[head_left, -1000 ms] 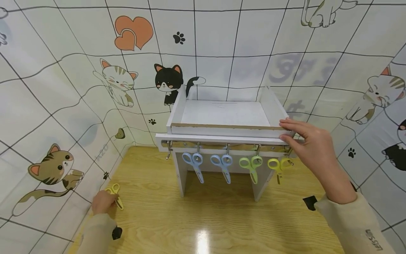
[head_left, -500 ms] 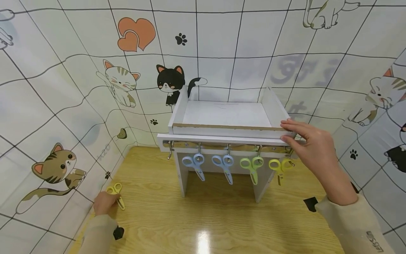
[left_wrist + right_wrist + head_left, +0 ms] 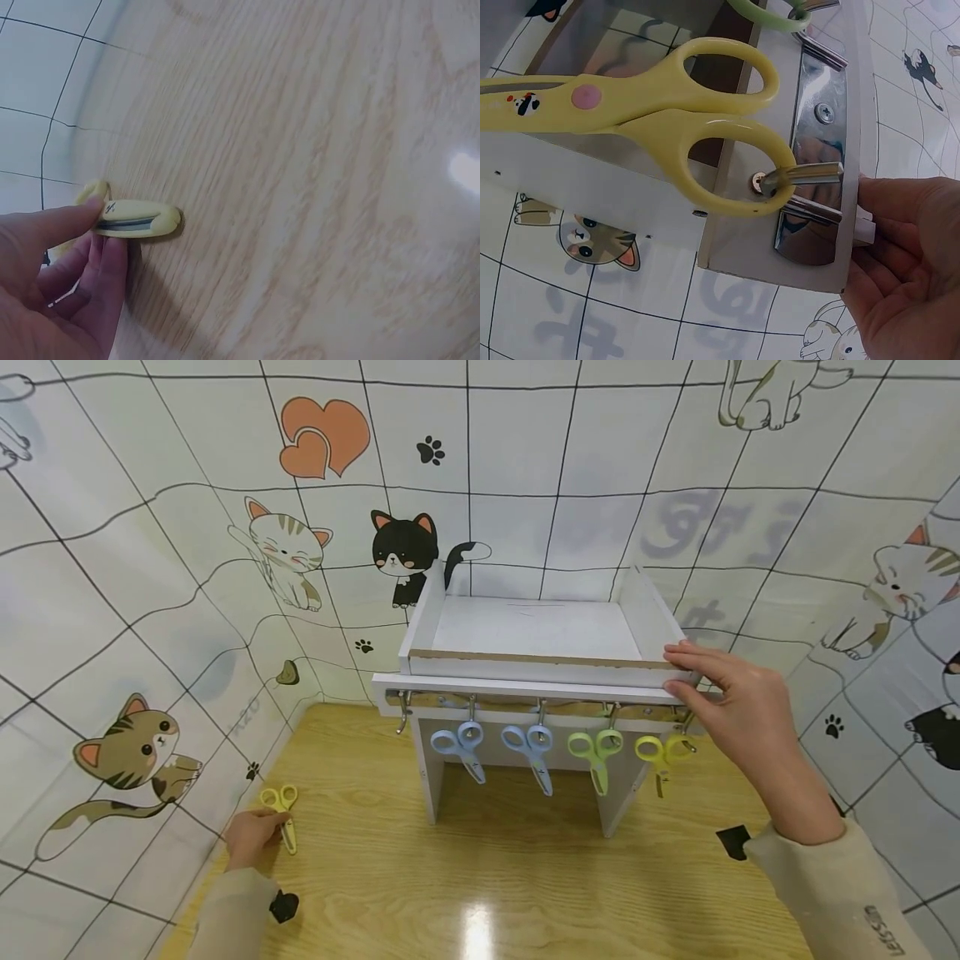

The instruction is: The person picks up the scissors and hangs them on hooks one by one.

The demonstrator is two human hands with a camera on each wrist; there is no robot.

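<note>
Small yellow scissors (image 3: 281, 810) lie on the worktop (image 3: 525, 877) at near left, pinched by the left hand (image 3: 251, 837); light, stiff plastic, best lifted by the loops. The right hand (image 3: 738, 710) grips the shelf (image 3: 525, 681).

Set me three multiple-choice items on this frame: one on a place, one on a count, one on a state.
1. Where does the loose yellow scissors lie?
A. on the wooden table, by the left hand
B. on top of the white shelf
C. on the empty hook

2. How many scissors hang from the hooks?
A. two
B. four
C. six

3. What is the right hand doing?
A. resting flat on the table
B. gripping the white shelf at its right front corner
C. cutting paper

A: the left hand touches it on the table.
B: two blue, one green, one yellow.
B: fingers wrap the corner.
</note>
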